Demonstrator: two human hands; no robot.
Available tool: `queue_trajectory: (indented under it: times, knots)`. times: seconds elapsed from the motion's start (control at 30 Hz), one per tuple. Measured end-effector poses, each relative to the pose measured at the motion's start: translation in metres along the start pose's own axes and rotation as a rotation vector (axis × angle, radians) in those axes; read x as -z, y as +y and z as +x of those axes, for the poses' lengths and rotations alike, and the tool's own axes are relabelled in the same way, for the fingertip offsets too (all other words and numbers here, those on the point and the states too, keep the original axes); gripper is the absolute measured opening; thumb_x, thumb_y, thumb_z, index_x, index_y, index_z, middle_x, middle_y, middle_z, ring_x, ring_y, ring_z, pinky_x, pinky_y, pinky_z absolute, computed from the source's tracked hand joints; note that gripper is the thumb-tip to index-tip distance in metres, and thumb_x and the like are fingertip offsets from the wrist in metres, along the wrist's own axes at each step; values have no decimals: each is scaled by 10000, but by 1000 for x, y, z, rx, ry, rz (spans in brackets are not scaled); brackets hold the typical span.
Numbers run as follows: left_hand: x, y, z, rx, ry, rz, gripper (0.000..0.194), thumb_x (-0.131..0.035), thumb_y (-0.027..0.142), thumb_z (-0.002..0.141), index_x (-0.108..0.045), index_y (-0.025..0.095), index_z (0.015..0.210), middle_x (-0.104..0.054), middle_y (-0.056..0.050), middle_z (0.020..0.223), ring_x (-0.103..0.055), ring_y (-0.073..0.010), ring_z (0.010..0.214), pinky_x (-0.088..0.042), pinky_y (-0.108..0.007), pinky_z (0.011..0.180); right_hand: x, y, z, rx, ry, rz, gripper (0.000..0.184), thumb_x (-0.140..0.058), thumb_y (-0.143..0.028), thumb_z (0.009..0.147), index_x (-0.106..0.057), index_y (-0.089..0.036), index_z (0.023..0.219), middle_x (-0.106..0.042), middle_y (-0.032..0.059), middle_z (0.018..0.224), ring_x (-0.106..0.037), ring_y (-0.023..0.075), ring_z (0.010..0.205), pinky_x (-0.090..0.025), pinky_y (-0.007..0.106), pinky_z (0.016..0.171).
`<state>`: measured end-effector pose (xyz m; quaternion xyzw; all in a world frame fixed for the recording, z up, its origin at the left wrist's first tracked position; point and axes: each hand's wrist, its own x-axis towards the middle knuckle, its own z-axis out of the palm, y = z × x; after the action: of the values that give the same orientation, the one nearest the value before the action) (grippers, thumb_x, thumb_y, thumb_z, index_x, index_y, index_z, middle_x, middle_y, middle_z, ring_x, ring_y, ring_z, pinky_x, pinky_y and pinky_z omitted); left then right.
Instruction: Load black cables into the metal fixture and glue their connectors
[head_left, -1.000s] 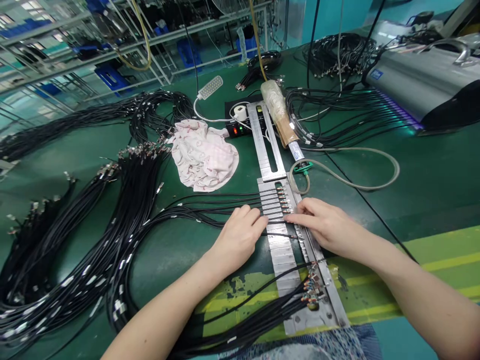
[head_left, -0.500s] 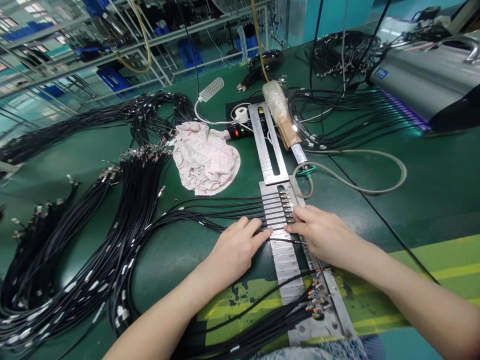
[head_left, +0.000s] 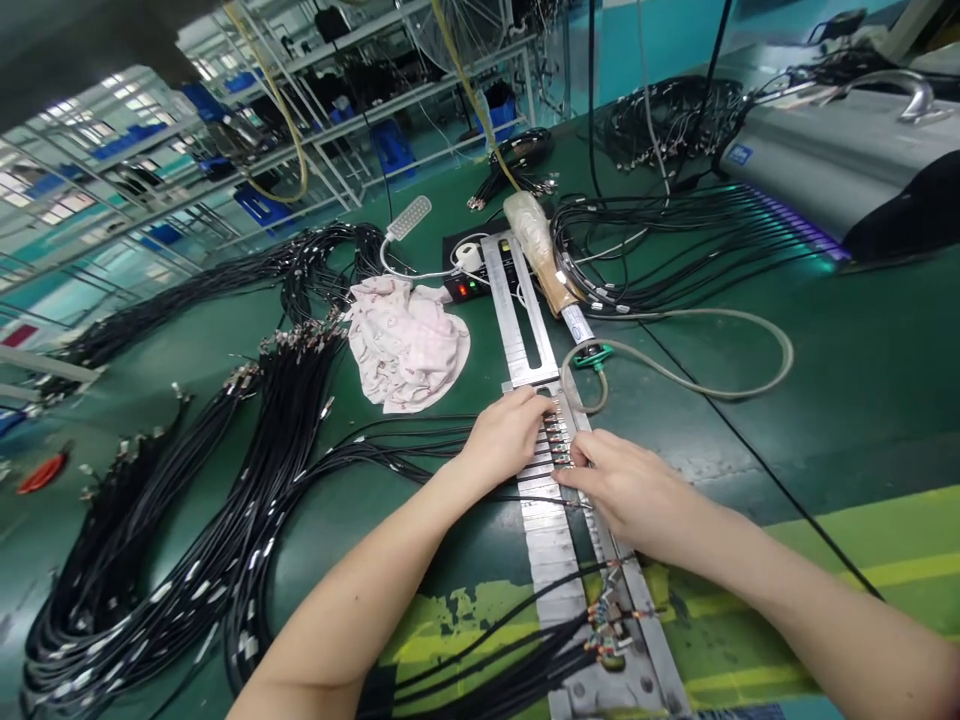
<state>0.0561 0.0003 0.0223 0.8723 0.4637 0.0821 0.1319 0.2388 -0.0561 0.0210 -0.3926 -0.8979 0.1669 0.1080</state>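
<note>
A long slotted metal fixture (head_left: 553, 548) runs down the green table (head_left: 825, 400). Several thin black cables (head_left: 420, 440) lie across its upper slots, their small connector ends (head_left: 556, 440) lined up on the right side. My left hand (head_left: 504, 438) rests flat on those cables and the fixture, fingers stretched forward toward the connector ends. My right hand (head_left: 626, 487) lies beside it on the fixture's right rail, fingertips pinched together at the connector ends; what they pinch is too small to make out. A second group of cables with coloured wire ends (head_left: 611, 625) sits lower on the fixture.
A big mass of black cables (head_left: 187, 520) covers the left of the table. A pink-and-white cloth (head_left: 409, 345) lies beside the fixture. A wrapped tool with a grey hose (head_left: 544, 250), a black control box (head_left: 469, 280), a small lamp (head_left: 409, 215) and a grey machine (head_left: 832, 165) stand behind.
My left hand has slid forward up the fixture onto the upper cables. My right hand has shifted slightly up the rail. The camera view has tilted.
</note>
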Motion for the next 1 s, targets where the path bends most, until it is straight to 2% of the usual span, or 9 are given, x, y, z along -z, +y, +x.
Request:
queue_trajectory:
  times: [0.17,0.33,0.57,0.83,1.0]
  knots:
    - [-3,-2,-3,-5,46,-51,261,-375,101,882,-596,188,990,-568,-41,903,-555,-157,873,-476,-273,796,-3,-1,-3,-6,10,-14,310,-441,-37,796,-631,-216,963,-514,56,899,-427,173,798,-322,284,627]
    - [-8,-1,-5,-27,100,-9,268,-374,107,878,-615,188,962,-551,-47,875,-528,-163,850,-472,-279,768,-6,-1,-5,-4,26,-21,233,-464,-50,790,-613,-202,885,-506,52,875,-404,173,780,-295,291,620]
    - [-15,3,-12,-55,172,63,249,-379,92,863,-596,164,961,-527,-63,865,-497,-186,858,-466,-302,769,-11,0,-5,6,77,-40,211,-487,-69,784,-603,-199,904,-497,51,870,-397,176,785,-287,299,637]
    - [-13,16,-4,113,118,21,164,-402,84,829,-541,159,875,-535,-60,848,-480,-211,851,-455,-360,785,-9,-2,-5,-3,79,-17,186,-494,-71,778,-592,-204,865,-497,47,847,-403,187,778,-267,303,615]
    - [-14,16,-2,152,149,41,122,-410,104,843,-519,156,822,-533,-66,825,-490,-214,829,-450,-371,784,-9,-3,-5,-11,77,-32,196,-482,-72,780,-584,-207,879,-506,47,859,-414,196,785,-283,309,628]
